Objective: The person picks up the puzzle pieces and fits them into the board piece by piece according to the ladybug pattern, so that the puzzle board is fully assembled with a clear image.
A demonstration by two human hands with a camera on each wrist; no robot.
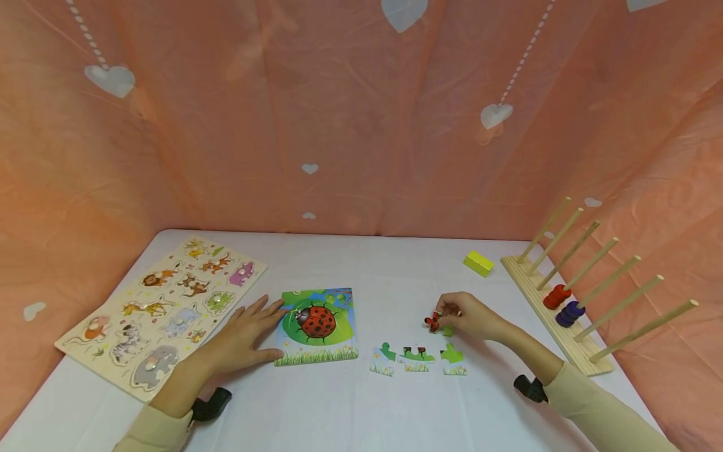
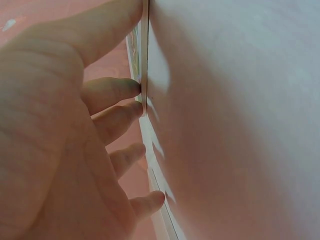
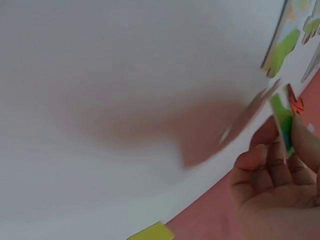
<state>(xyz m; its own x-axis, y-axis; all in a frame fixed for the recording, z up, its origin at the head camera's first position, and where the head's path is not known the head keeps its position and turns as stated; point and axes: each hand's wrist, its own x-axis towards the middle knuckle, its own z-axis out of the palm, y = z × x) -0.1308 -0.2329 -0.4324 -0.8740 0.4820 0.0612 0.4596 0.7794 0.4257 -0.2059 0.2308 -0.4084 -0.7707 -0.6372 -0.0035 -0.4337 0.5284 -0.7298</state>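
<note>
Here one grip [image 1: 464,315] pinches at least one piece [image 1: 432,322] near three others [image 1: 417,357]

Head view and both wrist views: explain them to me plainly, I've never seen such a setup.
There is no machine here, just a person's two bare hands. One picture comes from a camera worn on the head, looking down at the table; the other two come from cameras on each wrist.

The left hand touches the ladybug board at its left edge. The right hand pinches a red and green puzzle piece.

Nearby lie three loose pieces. Farther out are an animal board, a yellow block and a peg stand with red and purple rings.
</note>
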